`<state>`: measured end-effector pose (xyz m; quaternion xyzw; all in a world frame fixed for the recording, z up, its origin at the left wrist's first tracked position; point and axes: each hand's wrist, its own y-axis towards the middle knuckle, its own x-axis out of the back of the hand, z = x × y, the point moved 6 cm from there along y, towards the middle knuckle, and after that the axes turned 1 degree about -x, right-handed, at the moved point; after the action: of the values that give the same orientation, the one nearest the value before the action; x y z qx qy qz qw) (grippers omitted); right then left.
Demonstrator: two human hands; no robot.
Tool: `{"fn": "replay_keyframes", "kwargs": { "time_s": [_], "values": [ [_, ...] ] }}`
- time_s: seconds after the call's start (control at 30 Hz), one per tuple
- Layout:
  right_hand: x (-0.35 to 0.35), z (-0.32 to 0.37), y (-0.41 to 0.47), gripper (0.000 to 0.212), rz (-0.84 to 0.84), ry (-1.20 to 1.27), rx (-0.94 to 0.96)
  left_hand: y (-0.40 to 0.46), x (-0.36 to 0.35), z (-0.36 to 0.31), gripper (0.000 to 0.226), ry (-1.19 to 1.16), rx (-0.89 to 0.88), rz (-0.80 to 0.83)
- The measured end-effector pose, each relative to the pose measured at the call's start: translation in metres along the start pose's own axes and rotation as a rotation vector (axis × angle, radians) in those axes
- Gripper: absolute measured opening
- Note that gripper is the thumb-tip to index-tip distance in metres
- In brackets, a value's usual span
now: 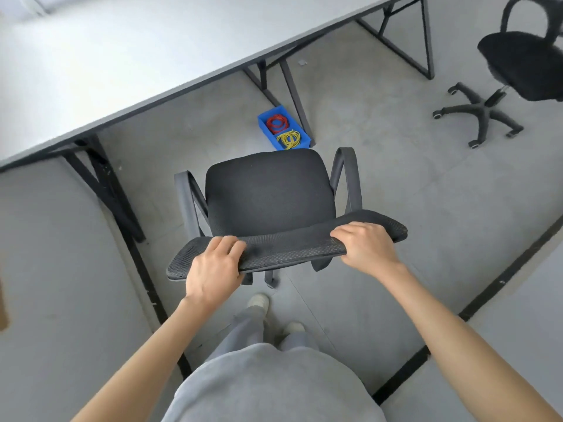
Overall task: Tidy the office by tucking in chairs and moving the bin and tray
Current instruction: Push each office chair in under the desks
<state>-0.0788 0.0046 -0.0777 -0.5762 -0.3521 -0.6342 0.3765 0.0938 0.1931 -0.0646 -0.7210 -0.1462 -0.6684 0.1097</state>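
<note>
A black office chair [269,193] with armrests stands on the grey floor in front of me, facing the long grey table [122,56]. My left hand [213,269] grips the top of its mesh backrest on the left. On the right of the same backrest edge, my right hand [365,248] holds on with curled fingers. A blue tray [264,124] holding red and yellow coils lies on the floor just beyond the chair, beside a table leg. A second black chair [524,65] stands away from the table at the upper right.
Black metal table legs [106,184] stand left of the chair, and more legs [423,38] stand farther right. Another grey surface with a dark edge [502,269] borders the floor on the right. My feet [259,303] are just behind the chair's base.
</note>
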Motion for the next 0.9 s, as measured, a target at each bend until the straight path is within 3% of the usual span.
{"fn": "replay_keyframes", "kwargs": {
  "time_s": [0.13, 0.27, 0.77, 0.9],
  "values": [
    [0.007, 0.0, 0.052, 0.029, 0.023, -0.032, 0.128, 0.013, 0.001, 0.019, 0.038, 0.049, 0.116, -0.005],
    [0.004, 0.003, 0.095, 0.023, 0.066, -0.02, 0.077, 0.021, 0.001, 0.048, 0.032, 0.031, 0.235, -0.003],
    [0.001, 0.071, 0.294, 0.045, -0.1, 0.066, 0.323, 0.084, 0.01, 0.185, 0.04, 0.072, 0.465, -0.052],
    [-0.009, 0.088, 0.364, 0.043, 0.001, 0.045, 0.308, 0.109, 0.012, 0.23, 0.041, 0.08, 0.532, -0.049]
  ]
}}
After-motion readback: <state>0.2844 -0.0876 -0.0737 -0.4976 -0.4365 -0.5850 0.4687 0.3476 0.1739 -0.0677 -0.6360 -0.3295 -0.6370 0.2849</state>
